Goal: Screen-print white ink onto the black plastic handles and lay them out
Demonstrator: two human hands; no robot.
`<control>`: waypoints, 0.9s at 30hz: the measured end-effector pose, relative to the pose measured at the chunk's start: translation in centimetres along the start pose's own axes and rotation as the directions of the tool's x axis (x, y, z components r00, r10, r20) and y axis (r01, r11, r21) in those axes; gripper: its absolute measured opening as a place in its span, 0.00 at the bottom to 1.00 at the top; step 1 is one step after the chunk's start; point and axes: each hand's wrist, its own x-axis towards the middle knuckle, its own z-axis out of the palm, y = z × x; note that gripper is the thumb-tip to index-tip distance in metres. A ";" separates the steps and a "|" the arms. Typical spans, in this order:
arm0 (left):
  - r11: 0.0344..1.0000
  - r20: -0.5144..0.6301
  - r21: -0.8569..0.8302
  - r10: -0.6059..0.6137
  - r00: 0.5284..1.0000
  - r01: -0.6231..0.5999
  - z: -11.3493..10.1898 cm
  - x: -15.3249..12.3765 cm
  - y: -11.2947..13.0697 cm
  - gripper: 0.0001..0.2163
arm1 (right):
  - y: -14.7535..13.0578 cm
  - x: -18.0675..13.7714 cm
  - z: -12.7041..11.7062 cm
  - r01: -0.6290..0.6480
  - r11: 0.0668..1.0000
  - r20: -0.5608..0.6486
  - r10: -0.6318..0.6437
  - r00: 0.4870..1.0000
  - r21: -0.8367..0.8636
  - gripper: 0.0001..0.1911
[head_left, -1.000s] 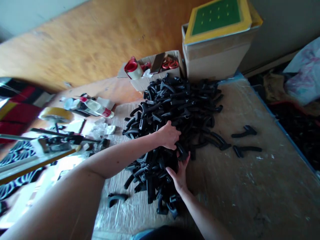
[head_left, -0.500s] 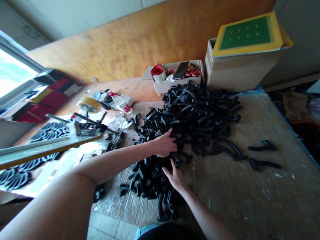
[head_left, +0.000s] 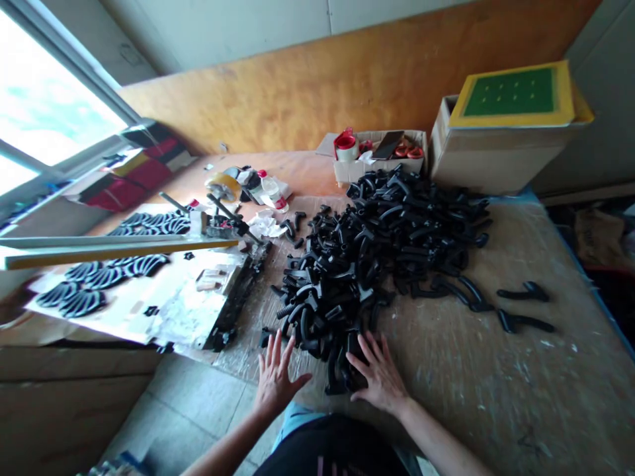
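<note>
A large heap of black handle-shaped plastic parts [head_left: 342,264] covers the middle of the wooden table [head_left: 461,370]. My left hand [head_left: 276,378] is at the table's front edge, fingers spread, just short of the heap's near left end. Opposite it, my right hand [head_left: 381,378] lies with fingers apart against the near right side of the heap, its fingertips close to or touching the parts. Neither hand holds anything. Two loose black handles [head_left: 526,322] lie apart from the heap on the right.
To the left stands a printing frame [head_left: 124,252] over a white board with black curved pieces [head_left: 82,299]. Behind the heap are a clear bottle [head_left: 272,190], a small carton [head_left: 350,173] holding tape and scissors, and a tall box [head_left: 486,155] bearing a yellow-framed green screen [head_left: 510,92].
Both hands have drawn back from the heap's middle to its near edge, and their fingers have spread. The near parts have shifted closer together. The view has swung left.
</note>
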 end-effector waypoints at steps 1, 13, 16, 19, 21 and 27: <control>0.998 0.011 -0.023 -0.059 0.998 0.060 1.4 -0.5 -0.7 0.41 | -0.7 1.5 0.9 0.008 1.000 -0.015 -0.008 1.000 -0.002 0.57; 0.910 0.093 -0.353 0.266 0.960 -0.218 1.1 12.8 -12.4 0.44 | -12.3 14.5 9.3 -0.323 0.946 -0.175 0.313 0.934 -0.031 0.58; 0.879 0.310 -0.402 0.394 0.865 -0.255 -2.7 16.3 -15.6 0.38 | -14.8 17.4 9.5 -0.405 0.914 -0.150 0.398 0.905 -0.017 0.61; 0.873 0.418 -0.424 0.426 0.802 -0.242 -6.5 20.8 -16.9 0.27 | -16.4 18.3 8.4 -0.433 0.901 -0.098 0.429 0.898 -0.028 0.61; 0.891 0.390 -0.431 0.328 0.860 -0.145 -7.8 24.5 -16.3 0.22 | -17.0 18.0 7.2 -0.463 0.886 -0.028 0.463 0.886 -0.033 0.59; 0.919 0.264 -0.370 -0.033 0.964 0.133 -4.9 36.9 -11.8 0.24 | -15.7 16.8 3.1 -0.537 0.842 0.245 0.509 0.825 0.058 0.49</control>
